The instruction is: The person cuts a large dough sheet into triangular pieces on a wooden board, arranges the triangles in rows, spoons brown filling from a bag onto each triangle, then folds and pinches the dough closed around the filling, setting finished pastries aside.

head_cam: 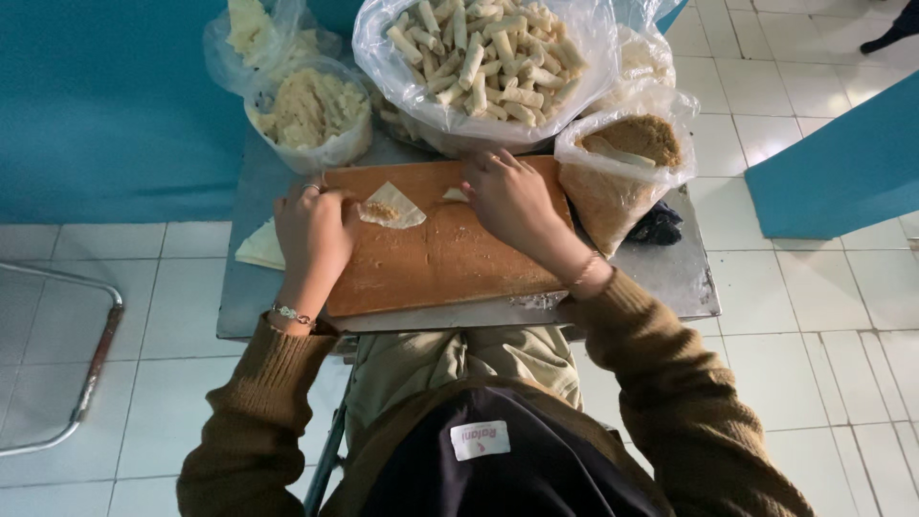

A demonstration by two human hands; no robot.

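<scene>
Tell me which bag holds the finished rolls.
The big middle bag at the table's far edge: it is piled with pale rolled sticks, while the side bags hold loose filling or crumbs.
</scene>
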